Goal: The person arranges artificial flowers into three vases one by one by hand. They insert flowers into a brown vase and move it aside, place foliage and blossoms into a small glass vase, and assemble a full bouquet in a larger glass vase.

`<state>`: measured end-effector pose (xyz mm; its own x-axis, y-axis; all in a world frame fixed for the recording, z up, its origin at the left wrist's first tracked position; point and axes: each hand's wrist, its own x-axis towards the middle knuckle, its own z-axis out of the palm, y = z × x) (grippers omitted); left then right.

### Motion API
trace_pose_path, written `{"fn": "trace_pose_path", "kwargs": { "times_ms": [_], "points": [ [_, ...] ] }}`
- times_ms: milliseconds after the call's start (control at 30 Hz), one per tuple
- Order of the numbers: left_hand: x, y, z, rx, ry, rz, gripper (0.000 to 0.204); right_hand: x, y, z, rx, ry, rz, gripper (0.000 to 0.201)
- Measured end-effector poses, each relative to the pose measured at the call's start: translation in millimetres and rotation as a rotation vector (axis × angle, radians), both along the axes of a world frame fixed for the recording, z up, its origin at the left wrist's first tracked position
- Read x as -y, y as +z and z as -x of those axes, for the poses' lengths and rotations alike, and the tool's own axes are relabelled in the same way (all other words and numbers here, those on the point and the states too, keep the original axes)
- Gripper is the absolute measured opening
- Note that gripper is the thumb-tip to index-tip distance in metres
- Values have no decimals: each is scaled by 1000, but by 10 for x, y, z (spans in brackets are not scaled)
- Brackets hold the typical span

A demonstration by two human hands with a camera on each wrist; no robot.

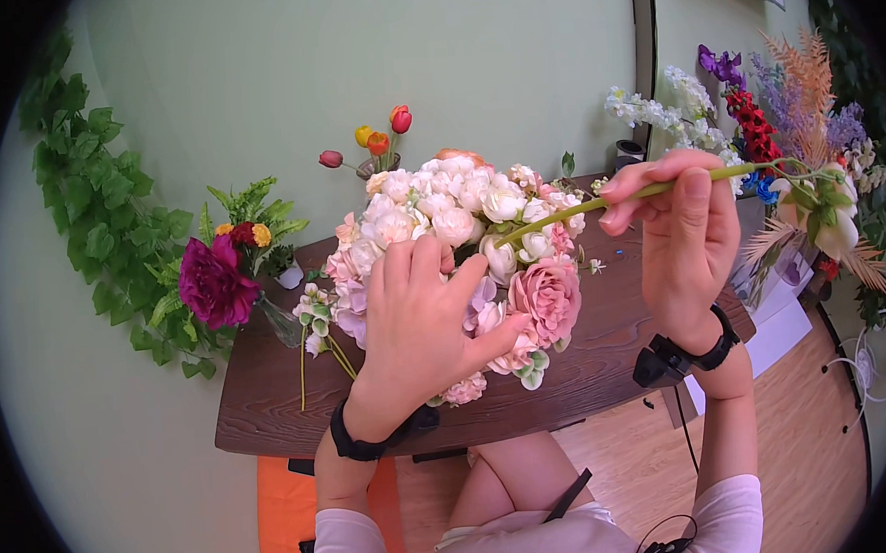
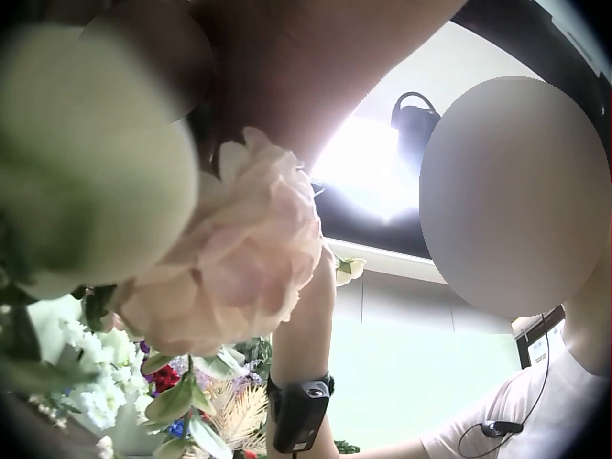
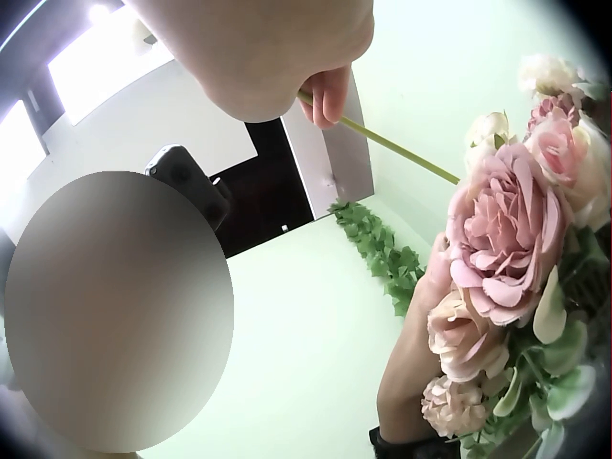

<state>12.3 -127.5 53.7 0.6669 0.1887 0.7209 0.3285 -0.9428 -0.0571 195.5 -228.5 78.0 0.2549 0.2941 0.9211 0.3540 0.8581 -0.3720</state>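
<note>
A dense bunch of white and pink artificial flowers stands at the middle of the table. Over its near left side rests my left hand, fingers spread among the blooms and thumb reaching toward a large dusty-pink rose. The tips of some left fingers are hidden by petals. My right hand, raised to the right of the bunch, pinches the green stem of a single flower between thumb and fingers. That flower's cream-white head hangs at the far right; the bare stem end points into the blooms, near the left fingertips.
On the dark wooden table, a glass vase with a magenta flower stands left. Loose stems lie near it. Several tulips rise behind the bunch. More colourful flowers stand at the right, and an ivy garland hangs left.
</note>
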Motion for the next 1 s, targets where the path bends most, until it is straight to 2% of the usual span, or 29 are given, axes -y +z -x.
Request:
{"fn": "trace_pose_path", "kwargs": {
  "times_ms": [100, 367, 533, 800, 867, 900, 967, 1000],
  "points": [
    [0, -7, 10, 4, -8, -7, 48, -69, 34, 23, -13, 16, 27, 28],
    [32, -17, 63, -46, 21, 15, 50, -152, 69, -25, -43, 72, -108, 27],
    [47, -59, 70, -29, 11, -11, 50, -262, 10, 114, -15, 7, 67, 23],
    [65, -86, 70, -14, 12, 3, 49, -403, -87, 188, 67, 12, 168, 21],
    [62, -89, 69, -12, 8, -7, 49, -412, -97, 203, 135, -14, 317, 21],
    [63, -84, 69, -20, 13, 3, 49, -425, -102, 201, 134, -15, 318, 21],
    [71, -77, 74, -31, 16, 15, 50, -483, -133, 182, 281, -82, 426, 20],
    [75, -74, 79, -33, 24, 22, 50, -584, -231, 152, 237, -79, 376, 16]
  ]
}}
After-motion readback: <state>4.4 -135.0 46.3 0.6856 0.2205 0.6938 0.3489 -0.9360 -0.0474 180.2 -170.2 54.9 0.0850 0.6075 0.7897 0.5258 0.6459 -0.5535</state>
